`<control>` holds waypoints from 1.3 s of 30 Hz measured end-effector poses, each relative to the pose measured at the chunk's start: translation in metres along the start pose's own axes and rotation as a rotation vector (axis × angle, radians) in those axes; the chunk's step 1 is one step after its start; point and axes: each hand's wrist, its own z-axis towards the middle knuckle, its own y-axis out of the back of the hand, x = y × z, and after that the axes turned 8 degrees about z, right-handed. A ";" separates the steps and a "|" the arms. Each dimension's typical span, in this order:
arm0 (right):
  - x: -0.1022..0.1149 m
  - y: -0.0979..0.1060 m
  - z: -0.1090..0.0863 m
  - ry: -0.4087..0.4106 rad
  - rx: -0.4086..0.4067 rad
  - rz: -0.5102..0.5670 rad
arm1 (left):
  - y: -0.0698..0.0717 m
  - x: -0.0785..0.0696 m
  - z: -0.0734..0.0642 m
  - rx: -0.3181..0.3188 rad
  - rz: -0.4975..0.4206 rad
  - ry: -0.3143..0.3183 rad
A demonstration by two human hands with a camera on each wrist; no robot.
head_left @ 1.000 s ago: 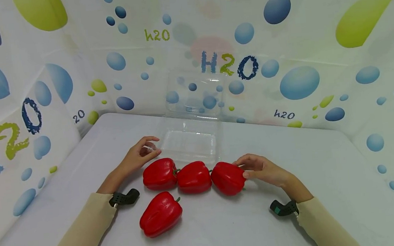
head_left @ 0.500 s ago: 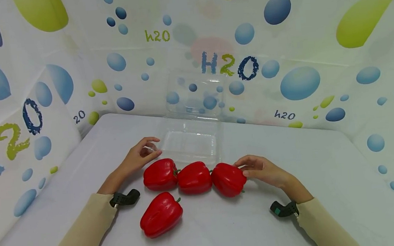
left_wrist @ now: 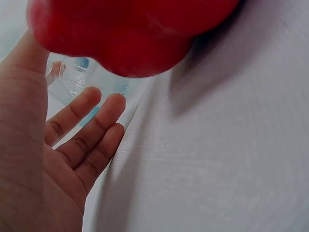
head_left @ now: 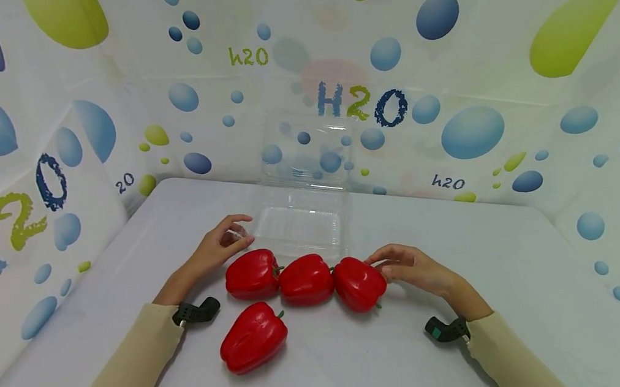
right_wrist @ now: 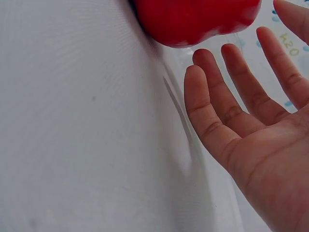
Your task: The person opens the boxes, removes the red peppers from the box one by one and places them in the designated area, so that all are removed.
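Note:
Three glossy red bell peppers lie in a row across the middle of the table: a left pepper (head_left: 252, 275), a middle pepper (head_left: 306, 280) and a right pepper (head_left: 359, 284). Closer to the front is another bell pepper (head_left: 253, 338). My left hand (head_left: 220, 241), fingers loosely bent, is beside the left edge of a clear plastic clamshell container (head_left: 298, 224) and just behind the left pepper. At the right pepper's outer side, my right hand (head_left: 412, 270) has its fingertips close to the skin. The right wrist view shows its fingers (right_wrist: 251, 92) spread and relaxed, holding nothing.
Behind the row, the container's raised transparent lid (head_left: 306, 148) leans toward the patterned backdrop (head_left: 486, 61). A white cloth covers the table (head_left: 358, 361). Dark wrist cameras, a left one (head_left: 195, 312) and a right one (head_left: 446, 328), stick out inward from the sleeves.
The right pepper has turned slightly, its stem swinging left and toward the front. My right fingertips have eased off it a little. The left hand stays in place.

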 end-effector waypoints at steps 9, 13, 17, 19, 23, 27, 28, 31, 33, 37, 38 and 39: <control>-0.002 0.002 -0.001 -0.006 -0.022 -0.014 | -0.001 -0.001 0.001 0.009 -0.003 -0.019; -0.003 0.003 -0.003 -0.013 -0.031 -0.013 | -0.002 -0.001 0.001 0.014 0.000 -0.028; -0.002 0.002 -0.004 -0.022 -0.043 -0.019 | -0.001 -0.002 0.000 0.019 0.000 -0.022; -0.002 0.001 -0.003 -0.023 -0.047 -0.025 | 0.000 -0.003 0.000 0.019 0.001 -0.014; -0.001 0.000 -0.003 -0.023 -0.050 -0.029 | 0.002 -0.004 -0.001 0.019 0.010 0.004; 0.000 0.000 -0.003 -0.024 -0.054 -0.023 | 0.001 -0.004 0.000 0.019 0.017 0.013; -0.001 0.000 -0.003 -0.023 -0.055 -0.021 | 0.001 -0.004 0.000 0.018 0.018 0.012; -0.001 0.001 -0.003 -0.021 -0.057 -0.018 | 0.001 -0.002 0.001 0.014 0.015 0.006; -0.002 0.001 -0.003 -0.022 -0.053 -0.010 | 0.001 -0.002 0.000 0.009 0.014 0.002; -0.005 0.001 -0.002 -0.023 -0.044 0.005 | 0.002 -0.003 -0.003 0.002 0.014 -0.010; -0.005 0.001 -0.002 -0.023 -0.043 0.010 | 0.002 -0.003 -0.003 -0.002 0.020 -0.013; -0.006 0.001 -0.002 -0.022 -0.044 0.011 | 0.002 -0.002 -0.003 -0.006 0.022 -0.017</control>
